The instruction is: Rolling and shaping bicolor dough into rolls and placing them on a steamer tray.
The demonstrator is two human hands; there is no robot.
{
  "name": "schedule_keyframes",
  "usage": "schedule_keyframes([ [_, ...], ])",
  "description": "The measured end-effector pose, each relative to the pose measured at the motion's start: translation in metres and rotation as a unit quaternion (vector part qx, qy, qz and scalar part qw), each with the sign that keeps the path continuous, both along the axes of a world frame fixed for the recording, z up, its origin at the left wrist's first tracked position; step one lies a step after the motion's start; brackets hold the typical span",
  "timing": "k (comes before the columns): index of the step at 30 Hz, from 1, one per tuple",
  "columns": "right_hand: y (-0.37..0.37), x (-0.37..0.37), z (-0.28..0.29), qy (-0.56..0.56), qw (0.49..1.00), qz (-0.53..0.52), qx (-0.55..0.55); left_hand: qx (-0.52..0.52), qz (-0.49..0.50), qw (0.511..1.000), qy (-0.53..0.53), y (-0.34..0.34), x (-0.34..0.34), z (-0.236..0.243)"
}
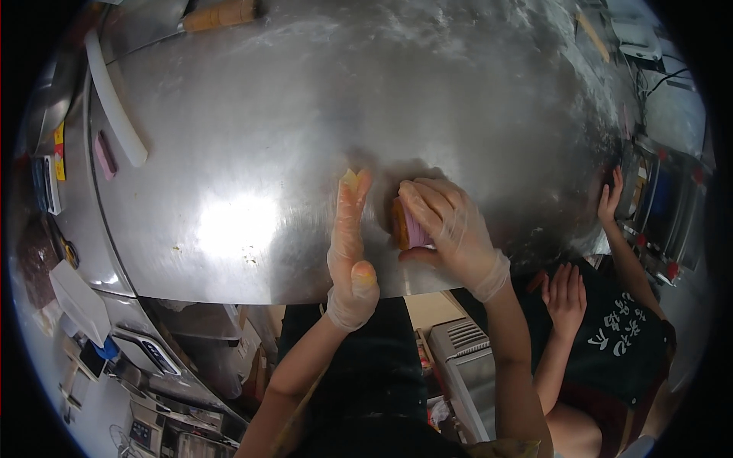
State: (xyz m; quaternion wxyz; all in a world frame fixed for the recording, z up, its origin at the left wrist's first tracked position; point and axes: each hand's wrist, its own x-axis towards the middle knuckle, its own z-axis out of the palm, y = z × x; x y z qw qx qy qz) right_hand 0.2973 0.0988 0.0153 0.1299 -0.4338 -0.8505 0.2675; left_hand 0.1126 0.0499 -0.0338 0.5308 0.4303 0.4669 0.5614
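My right hand, in a clear plastic glove, curls over a small rounded piece with a pink-purple outside and an orange-brown face. It looks like dough around a filling, but the fingers cover much of it. The piece rests on or just above the metal worktop; I cannot tell which. To its left, apart from it, my gloved left hand is held edge-on. Its fingers stretch forward and its thumb points up, with nothing in its grasp. Yellowish residue shows on the glove's fingertips and thumb.
At the left lie a long white bar and a small pink-purple strip. A wooden handle is at the far edge. Flour dusts the far right. Close on my right, another person's hands are near the worktop's edge.
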Motion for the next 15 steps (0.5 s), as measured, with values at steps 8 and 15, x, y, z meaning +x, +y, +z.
schedule_keyframes([
  [8,0.0,-0.009,-0.002,-0.018,1.0,-0.003,0.022,-0.032,-0.033,0.999,-0.028,-0.002,-0.003,0.012],
  [15,-0.055,-0.043,0.029,0.161,0.903,-0.356,-0.176,-0.211,-0.062,0.921,-0.321,-0.006,0.026,0.046],
])
